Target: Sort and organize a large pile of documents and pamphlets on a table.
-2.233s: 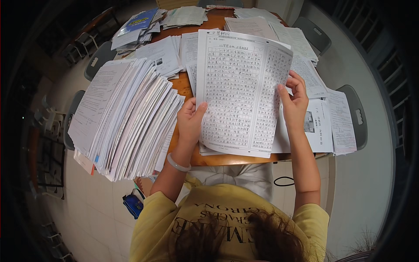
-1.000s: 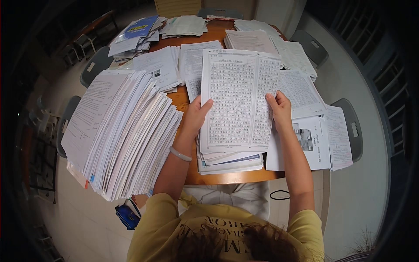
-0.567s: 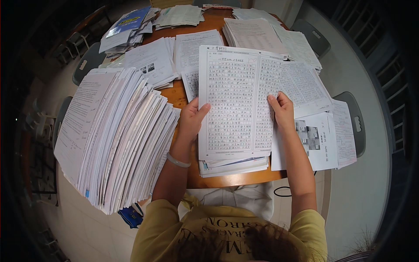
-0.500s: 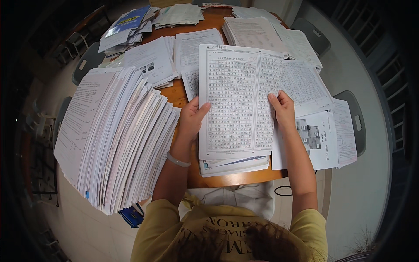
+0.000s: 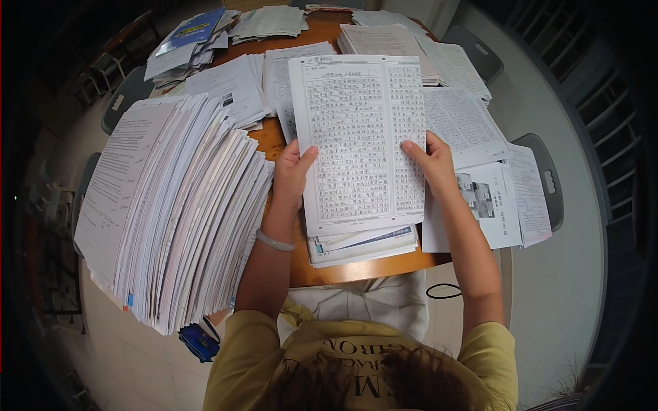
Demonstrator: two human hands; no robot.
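Both my hands hold up a handwritten sheet [image 5: 349, 157] with gridded columns, one hand at each side edge. My left hand [image 5: 293, 172] grips the left edge, thumb on the front and fingers behind. At the right edge my right hand [image 5: 434, 162] pinches it the same way, its fingertips hidden behind the paper. Whether more sheets lie behind it I cannot tell. Below the sheet's lower edge, a small pile of papers [image 5: 363, 248] shows on the wooden table [image 5: 343, 274].
A tall, leaning stack of papers [image 5: 185, 212] stands left of my left arm. Printed sheets [image 5: 495, 205] lie on the right, with thick paper piles [image 5: 384, 44] farther back. A blue booklet [image 5: 195, 31] tops the far-left pile. Grey chairs [image 5: 541, 178] flank the table.
The held sheet sits slightly farther left and higher in view, and its right side is turned a little. The whole scene has shifted slightly left and up. Both hands keep their hold.
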